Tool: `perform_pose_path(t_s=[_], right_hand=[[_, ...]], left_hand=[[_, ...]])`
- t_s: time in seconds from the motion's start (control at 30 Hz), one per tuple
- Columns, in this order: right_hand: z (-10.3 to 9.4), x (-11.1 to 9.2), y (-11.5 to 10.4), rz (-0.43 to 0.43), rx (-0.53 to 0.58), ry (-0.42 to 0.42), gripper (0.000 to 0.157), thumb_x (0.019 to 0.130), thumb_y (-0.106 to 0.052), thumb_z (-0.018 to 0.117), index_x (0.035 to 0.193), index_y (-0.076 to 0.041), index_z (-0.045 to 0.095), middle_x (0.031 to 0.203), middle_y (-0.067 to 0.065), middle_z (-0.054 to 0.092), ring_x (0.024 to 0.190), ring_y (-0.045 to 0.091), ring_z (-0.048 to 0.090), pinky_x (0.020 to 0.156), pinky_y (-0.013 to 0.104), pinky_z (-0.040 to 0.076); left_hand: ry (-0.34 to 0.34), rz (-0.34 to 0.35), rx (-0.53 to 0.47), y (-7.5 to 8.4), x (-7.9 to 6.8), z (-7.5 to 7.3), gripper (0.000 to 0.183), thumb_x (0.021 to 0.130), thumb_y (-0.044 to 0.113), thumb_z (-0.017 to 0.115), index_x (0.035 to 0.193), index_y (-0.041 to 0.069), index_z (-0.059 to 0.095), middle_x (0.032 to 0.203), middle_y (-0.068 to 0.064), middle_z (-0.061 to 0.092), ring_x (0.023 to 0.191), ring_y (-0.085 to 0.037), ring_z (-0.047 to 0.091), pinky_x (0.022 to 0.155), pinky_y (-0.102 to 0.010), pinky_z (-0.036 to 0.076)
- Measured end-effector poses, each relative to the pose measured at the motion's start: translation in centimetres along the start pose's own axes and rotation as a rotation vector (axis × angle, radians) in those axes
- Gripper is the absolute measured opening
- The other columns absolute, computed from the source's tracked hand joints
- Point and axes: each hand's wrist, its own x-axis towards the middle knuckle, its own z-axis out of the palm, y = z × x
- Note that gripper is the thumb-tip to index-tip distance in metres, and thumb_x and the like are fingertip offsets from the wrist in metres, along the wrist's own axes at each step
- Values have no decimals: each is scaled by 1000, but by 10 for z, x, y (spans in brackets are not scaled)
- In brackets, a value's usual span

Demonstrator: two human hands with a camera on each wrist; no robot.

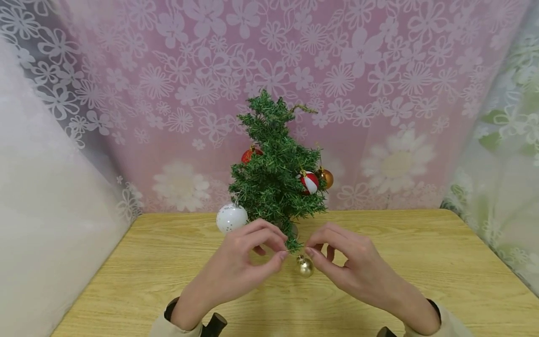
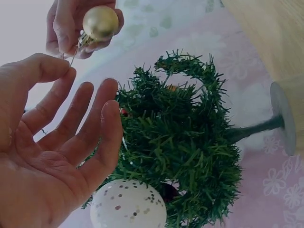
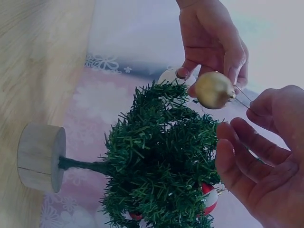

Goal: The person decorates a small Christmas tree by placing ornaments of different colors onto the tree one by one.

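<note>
A small gold Christmas bauble [image 1: 306, 267] hangs from a thin string [image 3: 242, 98] between my two hands, in front of the tree. My left hand [image 1: 248, 255] pinches one side of the string between thumb and index finger; its other fingers are spread loosely. From the other side my right hand [image 1: 358, 262] pinches the string with thumb and index finger. Just beyond the fingertips, a low front branch tip of the small green artificial Christmas tree [image 1: 273, 175] shows in the head view. Whether the string touches that branch, I cannot tell.
On the tree hang a white speckled bauble [image 1: 231, 218], a red one [image 1: 251, 155], a red-and-white one [image 1: 309, 182] and a copper one [image 1: 326, 179]. The tree's round wooden base [image 3: 38, 156] stands on the wooden table [image 1: 168, 243]. Floral curtains [image 1: 189, 93] surround the table.
</note>
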Motion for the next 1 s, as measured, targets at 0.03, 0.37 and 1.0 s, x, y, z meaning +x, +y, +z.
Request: perform_pose_path(t_s=[0.03,0.37,1.0], right_hand=[[0,1,0,-2,4,3,6,101,-13,64,100,-18,67,91,-10,66,72,-4,54,66,10,48],[-6,15,-1,-2,36,40,15,96,-3,69,104,-16,69,92,-4,71,69,-2,56,65,13,51],[-12,56,5,-61,15,185,7,98,-8,68,103,-5,72,89,6,75,71,6,65,63,16,54]], left_hand=[[2,5,5,0,0,-1,11,94,8,71,93,19,72,109,10,67,93,-2,65,75,-22,59],[78,73,91,5,6,-10,7,96,13,71,98,20,71,111,10,67,95,-3,64,76,-23,57],[389,225,137,19,47,-27,6,93,8,72,96,12,73,111,-5,71,107,-17,67,90,-36,55]])
